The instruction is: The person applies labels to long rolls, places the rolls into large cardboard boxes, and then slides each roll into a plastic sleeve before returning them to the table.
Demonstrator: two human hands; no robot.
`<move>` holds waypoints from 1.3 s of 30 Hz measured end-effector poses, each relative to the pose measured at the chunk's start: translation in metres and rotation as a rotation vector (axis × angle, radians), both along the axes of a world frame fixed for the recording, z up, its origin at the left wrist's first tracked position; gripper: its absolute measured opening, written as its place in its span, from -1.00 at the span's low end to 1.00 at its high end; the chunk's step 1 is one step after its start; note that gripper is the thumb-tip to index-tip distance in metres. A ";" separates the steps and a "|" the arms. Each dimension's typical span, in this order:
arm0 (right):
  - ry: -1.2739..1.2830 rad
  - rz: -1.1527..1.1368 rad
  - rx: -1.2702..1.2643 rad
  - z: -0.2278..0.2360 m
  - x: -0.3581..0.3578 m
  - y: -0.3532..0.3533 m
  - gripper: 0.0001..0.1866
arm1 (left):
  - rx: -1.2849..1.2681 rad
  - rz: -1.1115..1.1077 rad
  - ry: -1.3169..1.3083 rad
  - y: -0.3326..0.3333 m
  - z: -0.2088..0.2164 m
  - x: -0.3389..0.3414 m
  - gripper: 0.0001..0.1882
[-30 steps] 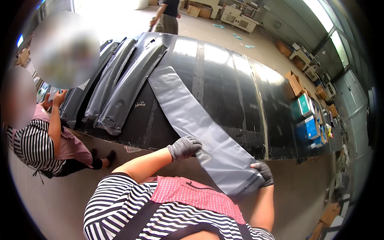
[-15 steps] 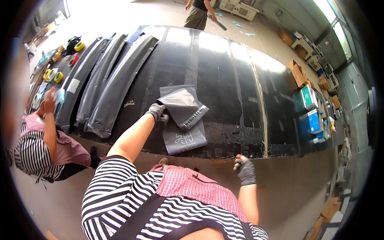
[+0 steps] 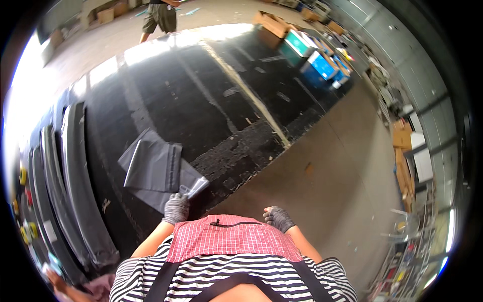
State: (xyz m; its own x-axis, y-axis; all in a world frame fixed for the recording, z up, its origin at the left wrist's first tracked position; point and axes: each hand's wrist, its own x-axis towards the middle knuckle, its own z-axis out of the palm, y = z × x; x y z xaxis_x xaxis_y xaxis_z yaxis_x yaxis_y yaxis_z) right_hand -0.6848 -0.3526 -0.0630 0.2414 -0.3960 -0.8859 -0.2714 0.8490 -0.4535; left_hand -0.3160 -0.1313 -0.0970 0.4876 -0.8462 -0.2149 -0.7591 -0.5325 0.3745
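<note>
Two flat grey plastic bags (image 3: 153,166) lie crossed, one on top of the other, on the black table (image 3: 201,126) in front of me to the left. My left hand (image 3: 176,208), in a grey glove with bare fingertips, is closed at the near edge of the upper bag. A shiny clear corner (image 3: 197,188) of the lower bag sticks out beside it. Over the floor, off the table's near edge, my right hand (image 3: 279,218) wears the same kind of glove. Its fingers are curled in, and their inside is hidden.
Long dark grey wrapped bundles (image 3: 83,191) lie along the table's left end, near rolls of tape (image 3: 29,231). A co-worker's hand (image 3: 55,279) shows at lower left. Blue boxes (image 3: 323,65) and an open carton (image 3: 271,25) stand at the far right. Another person (image 3: 160,17) is beyond the table.
My view has turned to the right. The upper bag, bunched and lifted before, now lies flatter across the lower one. My left hand has come nearer my body.
</note>
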 end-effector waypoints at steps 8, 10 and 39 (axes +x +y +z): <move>-0.076 -0.156 -0.106 -0.018 -0.091 -0.035 -0.94 | -0.386 0.048 0.030 -0.145 0.158 0.047 -0.76; -0.129 -0.156 -0.161 -0.020 -0.128 -0.049 -0.88 | -0.449 0.007 0.318 -0.188 0.220 0.011 -0.75; -0.381 0.333 -1.529 0.192 -0.294 -0.491 0.26 | -0.348 -1.982 0.283 -0.701 0.418 -0.384 -0.76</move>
